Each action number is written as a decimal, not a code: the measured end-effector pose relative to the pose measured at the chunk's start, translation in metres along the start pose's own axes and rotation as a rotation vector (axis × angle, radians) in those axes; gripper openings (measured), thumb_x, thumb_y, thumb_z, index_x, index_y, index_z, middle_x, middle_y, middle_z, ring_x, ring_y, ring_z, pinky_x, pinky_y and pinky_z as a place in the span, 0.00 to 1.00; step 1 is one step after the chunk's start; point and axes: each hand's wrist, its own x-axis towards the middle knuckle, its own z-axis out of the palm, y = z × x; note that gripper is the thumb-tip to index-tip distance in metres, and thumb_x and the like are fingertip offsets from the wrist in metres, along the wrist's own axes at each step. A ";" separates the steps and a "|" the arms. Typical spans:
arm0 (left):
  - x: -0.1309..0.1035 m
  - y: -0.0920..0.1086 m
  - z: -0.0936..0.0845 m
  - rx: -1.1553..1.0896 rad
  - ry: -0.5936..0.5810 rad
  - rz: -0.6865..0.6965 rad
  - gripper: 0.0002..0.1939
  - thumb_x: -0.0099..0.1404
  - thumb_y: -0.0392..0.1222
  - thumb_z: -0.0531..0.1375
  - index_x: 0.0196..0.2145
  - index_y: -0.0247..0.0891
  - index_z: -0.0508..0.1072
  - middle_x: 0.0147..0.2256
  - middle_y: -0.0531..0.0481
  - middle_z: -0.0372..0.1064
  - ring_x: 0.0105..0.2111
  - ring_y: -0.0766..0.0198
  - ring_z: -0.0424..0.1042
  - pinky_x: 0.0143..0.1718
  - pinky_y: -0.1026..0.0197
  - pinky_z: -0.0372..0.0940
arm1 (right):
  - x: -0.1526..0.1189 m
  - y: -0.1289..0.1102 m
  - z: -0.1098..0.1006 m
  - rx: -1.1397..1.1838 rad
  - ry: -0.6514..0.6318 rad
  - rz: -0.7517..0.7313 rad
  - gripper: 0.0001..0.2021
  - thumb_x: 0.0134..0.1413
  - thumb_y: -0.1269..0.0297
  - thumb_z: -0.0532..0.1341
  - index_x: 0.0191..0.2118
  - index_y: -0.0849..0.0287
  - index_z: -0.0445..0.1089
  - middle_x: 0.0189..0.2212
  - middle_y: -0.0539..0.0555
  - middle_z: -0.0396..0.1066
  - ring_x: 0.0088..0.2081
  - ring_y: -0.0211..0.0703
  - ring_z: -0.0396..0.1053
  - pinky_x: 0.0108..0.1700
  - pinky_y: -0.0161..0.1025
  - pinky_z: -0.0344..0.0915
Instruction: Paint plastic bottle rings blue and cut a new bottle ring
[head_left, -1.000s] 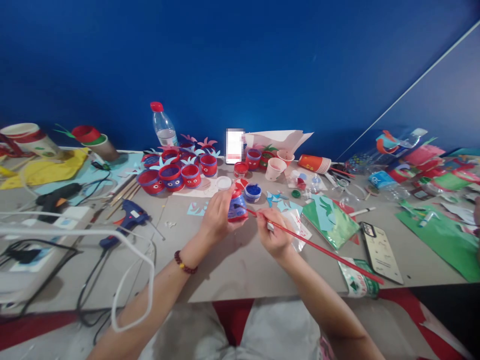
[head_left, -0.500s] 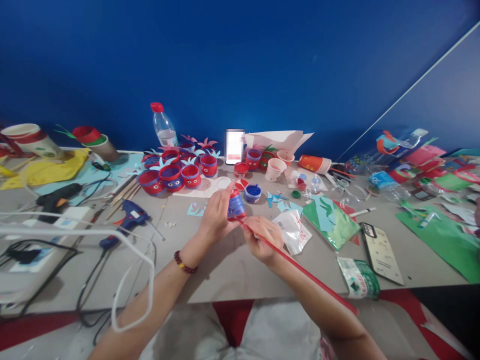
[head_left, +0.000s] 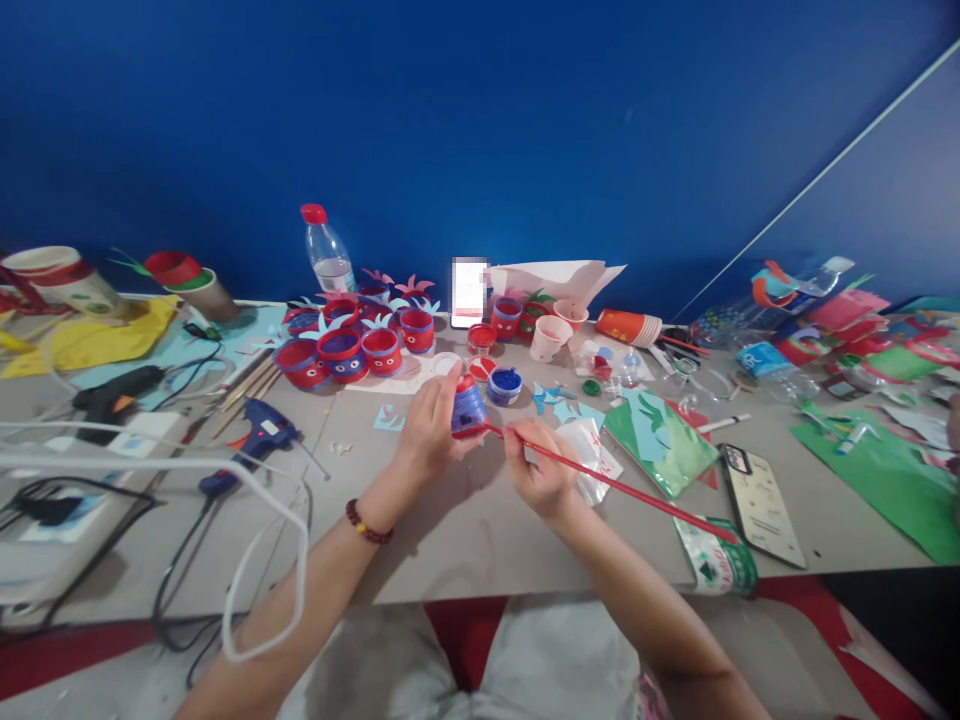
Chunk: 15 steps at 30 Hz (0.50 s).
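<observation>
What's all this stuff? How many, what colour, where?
Painted cup: one, blue and red, middle
Paintbrush: one, red, middle
Paint pots: two, blue and red, middle
Leafy cups: many, mostly red, back
Red-capped bottle: one, clear, back left
Glue guns: two, blue and black, left
Sticks: several, brown, left
Cables: several, white and black, left
Paper cups: two, white, back middle
Stacked cups: several, red, back right
Flat phone: one, pale, front right
Paper: many, yellow, green, blue, both sides
Clutter: uncountable, many colours, far right
Table: one, grey, underneath
Wall: one, blue, behind
Left hand: one, bare, holding painted cup
Right hand: one, bare, holding paintbrush
</observation>
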 end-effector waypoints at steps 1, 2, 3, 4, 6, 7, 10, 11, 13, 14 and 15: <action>0.000 -0.001 0.000 0.006 0.002 -0.001 0.52 0.55 0.48 0.68 0.66 0.30 0.43 0.45 0.35 0.69 0.43 0.48 0.70 0.47 0.47 0.68 | 0.000 0.002 -0.001 -0.016 -0.001 -0.003 0.08 0.61 0.73 0.55 0.33 0.57 0.68 0.23 0.51 0.71 0.24 0.39 0.69 0.28 0.35 0.66; -0.001 -0.002 0.001 0.011 0.002 -0.007 0.52 0.55 0.48 0.68 0.66 0.30 0.44 0.45 0.35 0.69 0.43 0.48 0.70 0.47 0.47 0.68 | 0.001 0.003 -0.002 -0.030 0.012 -0.009 0.07 0.61 0.73 0.55 0.33 0.57 0.68 0.22 0.51 0.71 0.24 0.39 0.69 0.28 0.35 0.66; -0.001 -0.003 0.001 0.015 0.003 -0.017 0.51 0.55 0.48 0.68 0.66 0.30 0.44 0.45 0.35 0.69 0.43 0.48 0.70 0.47 0.47 0.68 | 0.001 0.005 -0.003 -0.039 0.036 -0.018 0.07 0.61 0.73 0.56 0.33 0.57 0.68 0.22 0.51 0.71 0.24 0.39 0.69 0.28 0.35 0.66; -0.001 -0.004 0.001 0.021 0.005 -0.030 0.51 0.55 0.49 0.68 0.66 0.30 0.45 0.45 0.35 0.69 0.44 0.47 0.70 0.47 0.47 0.68 | 0.001 0.007 -0.004 -0.047 0.062 -0.026 0.06 0.61 0.73 0.56 0.34 0.57 0.67 0.22 0.51 0.71 0.25 0.39 0.69 0.28 0.35 0.66; -0.001 -0.005 0.001 0.033 0.015 -0.050 0.51 0.55 0.50 0.68 0.66 0.31 0.46 0.47 0.34 0.68 0.45 0.46 0.70 0.47 0.46 0.67 | 0.000 0.010 -0.003 -0.055 0.097 -0.034 0.05 0.60 0.73 0.57 0.34 0.57 0.67 0.23 0.51 0.71 0.25 0.40 0.70 0.29 0.36 0.67; -0.001 -0.006 0.001 0.039 0.023 -0.052 0.51 0.54 0.50 0.68 0.66 0.31 0.46 0.47 0.34 0.68 0.45 0.46 0.70 0.47 0.46 0.67 | -0.001 0.011 -0.003 -0.058 0.093 -0.029 0.05 0.60 0.73 0.57 0.35 0.57 0.67 0.23 0.51 0.71 0.26 0.40 0.70 0.29 0.36 0.67; -0.001 -0.005 0.000 0.042 0.029 -0.035 0.51 0.55 0.50 0.68 0.66 0.31 0.45 0.47 0.33 0.68 0.45 0.45 0.70 0.47 0.45 0.67 | -0.007 0.012 0.001 -0.044 0.022 -0.017 0.05 0.59 0.74 0.57 0.35 0.56 0.67 0.25 0.52 0.72 0.26 0.41 0.71 0.29 0.36 0.68; -0.001 -0.005 0.000 0.037 0.025 -0.030 0.52 0.54 0.49 0.68 0.66 0.31 0.44 0.47 0.33 0.68 0.45 0.45 0.70 0.47 0.45 0.67 | -0.009 0.010 0.003 -0.030 0.001 -0.031 0.05 0.59 0.74 0.57 0.36 0.56 0.66 0.25 0.53 0.73 0.26 0.41 0.71 0.29 0.36 0.69; -0.001 -0.004 0.000 0.024 0.012 -0.029 0.52 0.54 0.48 0.69 0.66 0.31 0.44 0.47 0.33 0.68 0.45 0.44 0.70 0.48 0.45 0.67 | -0.011 0.007 0.006 0.002 -0.012 -0.083 0.06 0.58 0.74 0.57 0.39 0.56 0.66 0.26 0.53 0.74 0.27 0.41 0.72 0.30 0.37 0.70; -0.001 -0.004 0.000 0.015 0.006 -0.030 0.52 0.54 0.47 0.69 0.67 0.31 0.43 0.47 0.33 0.68 0.46 0.44 0.70 0.48 0.45 0.67 | -0.012 0.005 0.007 0.015 -0.014 -0.111 0.07 0.58 0.74 0.57 0.40 0.56 0.66 0.26 0.53 0.74 0.28 0.41 0.72 0.31 0.37 0.71; -0.001 -0.004 0.000 0.007 0.002 -0.032 0.52 0.54 0.46 0.68 0.67 0.31 0.43 0.47 0.33 0.68 0.46 0.44 0.70 0.48 0.45 0.67 | -0.013 0.002 0.007 0.027 -0.019 -0.132 0.07 0.58 0.74 0.57 0.41 0.55 0.66 0.27 0.53 0.74 0.28 0.41 0.73 0.31 0.37 0.72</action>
